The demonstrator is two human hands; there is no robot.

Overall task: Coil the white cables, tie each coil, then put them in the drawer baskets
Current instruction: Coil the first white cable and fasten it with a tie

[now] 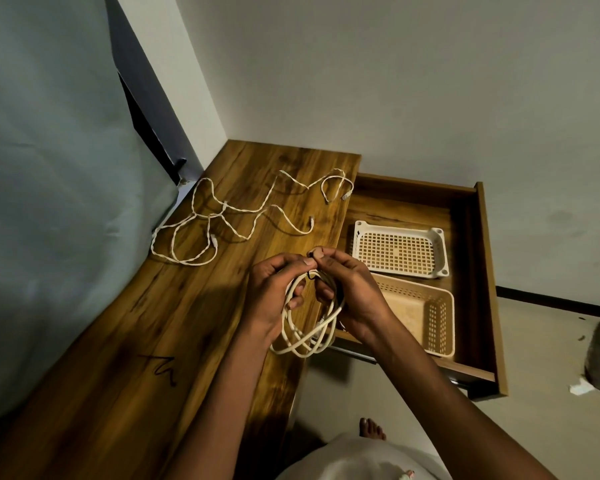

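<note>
Coiled white round cable (pixel 309 327) hangs over the wooden surface (pixel 194 306) edge, gripped by left hand (pixel 274 292) and right hand (pixel 347 292), both pinching a thin dark tie (pixel 311 263) at top. Best keep loops bunched, twist snug. Beyond: loose white cables (pixel 222 216), drawer baskets (pixel 399 251). No readable writing.

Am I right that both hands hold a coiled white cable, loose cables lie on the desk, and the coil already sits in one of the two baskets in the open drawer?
Not quite. The head view shows both baskets with no cable in them; the coil is in the left hand and right hand, above the desk edge. The loose cables and the open drawer are as you say.
</note>
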